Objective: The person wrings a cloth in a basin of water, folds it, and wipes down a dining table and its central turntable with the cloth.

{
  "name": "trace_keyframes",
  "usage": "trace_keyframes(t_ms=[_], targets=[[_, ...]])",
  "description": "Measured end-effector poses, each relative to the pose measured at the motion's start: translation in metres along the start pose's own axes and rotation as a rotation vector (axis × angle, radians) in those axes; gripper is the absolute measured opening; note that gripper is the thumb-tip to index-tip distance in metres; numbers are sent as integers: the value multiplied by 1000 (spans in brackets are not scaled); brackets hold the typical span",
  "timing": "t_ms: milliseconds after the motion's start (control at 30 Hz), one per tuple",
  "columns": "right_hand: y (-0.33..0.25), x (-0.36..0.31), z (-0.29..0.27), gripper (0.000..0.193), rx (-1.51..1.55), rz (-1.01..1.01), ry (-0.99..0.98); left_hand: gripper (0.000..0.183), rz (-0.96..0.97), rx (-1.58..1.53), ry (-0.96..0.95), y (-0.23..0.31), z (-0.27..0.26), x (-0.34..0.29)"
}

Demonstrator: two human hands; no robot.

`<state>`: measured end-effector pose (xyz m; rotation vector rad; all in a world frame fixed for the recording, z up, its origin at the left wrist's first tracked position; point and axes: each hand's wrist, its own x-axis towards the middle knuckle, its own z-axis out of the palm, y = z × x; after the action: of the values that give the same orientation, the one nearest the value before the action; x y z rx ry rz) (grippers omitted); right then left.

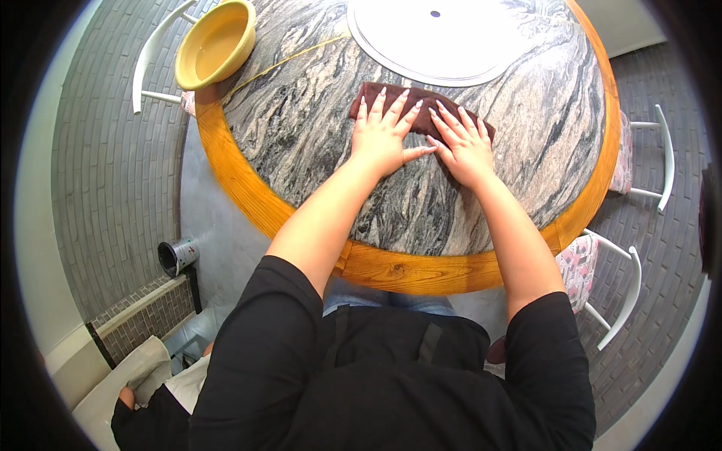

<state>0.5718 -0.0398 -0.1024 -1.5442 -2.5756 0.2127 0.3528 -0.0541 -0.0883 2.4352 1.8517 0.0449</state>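
A folded dark brown cloth [423,125] lies across the marbled stone table top [549,143], just on my side of a round white disc [436,49]. My left hand [381,143] is open and flat on the left part of the cloth, fingers spread and pointing away from me. Beside it, my right hand [468,152] presses flat on the right part, its fingers also spread. The left thumb and the right hand's thumb nearly meet at the cloth's near edge. Neither hand grips the cloth.
A yellow basin [247,56] with liquid stands at the table's far left edge. Near it, a thin yellow strip [286,60] crosses the stone. The wooden rim [421,272] curves before me. White-framed chairs [635,263] stand around. Someone's dark sleeve [150,421] shows at lower left.
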Motion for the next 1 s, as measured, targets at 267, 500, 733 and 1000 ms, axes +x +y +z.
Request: trace_keyframes(t_ms=[267,500,733,1000], targets=[[-42,-93,-10,58,27,-51,-16,91,92,-92,23,15,0,-100],[-91,-191,-15,52,145,-89,-13,92,143,-184,18,38,-6,-218],[-137,-206,-35,28,203,154,334,43,101,-268,292,32,-20,-244],[-135,-186,-5,49,-22,311,176,47,12,-129,163,27,6,-205]])
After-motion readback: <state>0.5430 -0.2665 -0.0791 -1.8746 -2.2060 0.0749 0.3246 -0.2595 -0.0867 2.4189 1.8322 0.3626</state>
